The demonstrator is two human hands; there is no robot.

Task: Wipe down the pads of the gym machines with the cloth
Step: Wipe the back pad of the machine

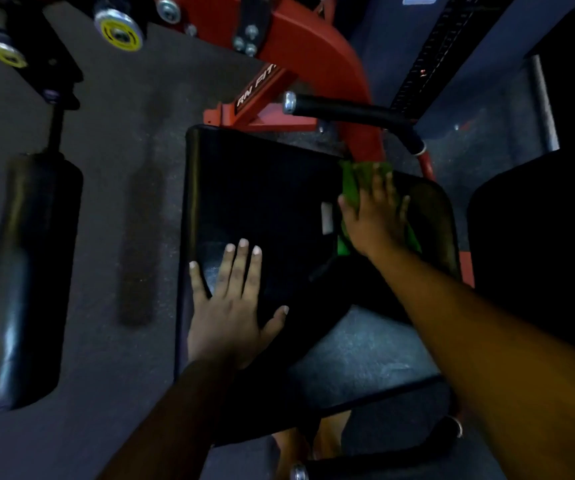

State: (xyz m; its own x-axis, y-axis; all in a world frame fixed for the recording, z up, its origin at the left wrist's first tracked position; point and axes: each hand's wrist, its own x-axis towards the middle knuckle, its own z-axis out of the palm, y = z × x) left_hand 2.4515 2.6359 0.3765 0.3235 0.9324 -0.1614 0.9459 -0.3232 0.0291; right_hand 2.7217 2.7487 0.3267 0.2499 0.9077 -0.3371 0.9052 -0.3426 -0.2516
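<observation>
Pressing green cloth (pixel 350 188) flat on black pad (pixel 261 188): right hand (pixel 372 220), fingers spread, hiding most; left hand (pixel 234 306) splayed, empty.

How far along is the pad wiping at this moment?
In hand: the right hand presses the green cloth flat on the large black seat pad; the left hand braces it. What's already wiped can't be told. Left: apparently the black cylindrical roller pad, untouched now.

both forearms bare, no sleeves, hands (pixel 230 306) ungloved with short pale nails
</observation>
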